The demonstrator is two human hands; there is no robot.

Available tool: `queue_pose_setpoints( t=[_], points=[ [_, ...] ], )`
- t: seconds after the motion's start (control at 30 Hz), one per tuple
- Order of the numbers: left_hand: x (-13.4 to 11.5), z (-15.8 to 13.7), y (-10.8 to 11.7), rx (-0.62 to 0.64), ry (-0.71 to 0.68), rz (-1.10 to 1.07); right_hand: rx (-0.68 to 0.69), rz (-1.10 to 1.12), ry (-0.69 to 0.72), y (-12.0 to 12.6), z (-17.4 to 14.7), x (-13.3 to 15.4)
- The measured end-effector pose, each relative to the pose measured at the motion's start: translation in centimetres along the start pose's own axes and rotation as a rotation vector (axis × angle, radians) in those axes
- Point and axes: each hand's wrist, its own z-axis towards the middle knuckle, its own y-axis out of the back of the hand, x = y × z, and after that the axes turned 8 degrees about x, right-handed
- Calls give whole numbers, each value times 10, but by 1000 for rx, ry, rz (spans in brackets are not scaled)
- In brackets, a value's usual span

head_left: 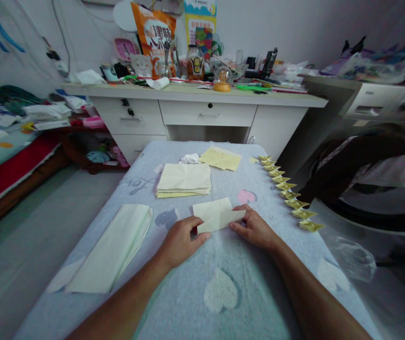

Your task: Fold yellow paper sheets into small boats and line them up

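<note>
Cream paper fills the middle of the frame, where a folded sheet [218,215] lies between two bare hands over a cloth-covered desk [174,307]. The right hand [255,227] has its grip pinching the sheet's narrow right end, thumb below and fingers above. The left hand [181,242] sits at the sheet's lower left corner, thumb and forefinger parted; whether that grip presses the paper cannot be told from this angle. Just above centre lies a stack of cream sheets [184,177], touched by a crumpled white scrap [190,159], with yellow sheets [221,157] to its upper right. A larger folded pale bundle [112,250] rests at the left of the frame. Down the right edge of the desk runs a row of pointed yellow paper pieces [295,204]. The likeliest trouble, to judge by the thin paper, is a fold set askew or a torn edge, should the right hand pull while the left corner slips; the soft cloth beneath may also give too little backing for a sharp crease. A careless sweep of the right forearm could knock the nearest paper pieces over the side, toward the clear plastic bag [356,257] at lower right
</note>
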Motion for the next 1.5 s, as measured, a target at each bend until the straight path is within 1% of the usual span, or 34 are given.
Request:
queue_pose_setpoints(
  t=[0.07,0.17,0.27,0.37,0.47,0.6,0.7,0.83,0.93,1.23,1.4,1.5],
  points=[
    [4,2,-2,2,42,-119,1,26,-25,-1,1,1],
    [11,5,-6,-52,74,-241,-46,65,-105,-4,4,1],
    [12,6,-10,-115,122,-250,-93,149,-181,-10,7,1],
    [9,6,-12,-181,166,-166,-120,173,-261,-14,8,4],
    [6,5,-11,-207,177,-42,-143,81,-309,-17,9,7],
    [5,4,-10,-134,188,163,-162,-79,-335,-19,10,9],
    [6,4,-12,-94,177,259,-158,-157,-363,-21,12,9],
    [7,3,-16,-74,118,327,-167,-251,-363,-23,12,9],
    [7,3,-19,-79,117,380,-162,-301,-370,-25,12,8],
    [9,4,-22,-81,122,473,-160,-263,-371,-25,11,7],
    [11,2,-23,-87,98,517,-166,-326,-432,-24,13,9],
    [6,2,-21,-107,86,607,-156,-333,-469,-24,14,9]
  ],
)
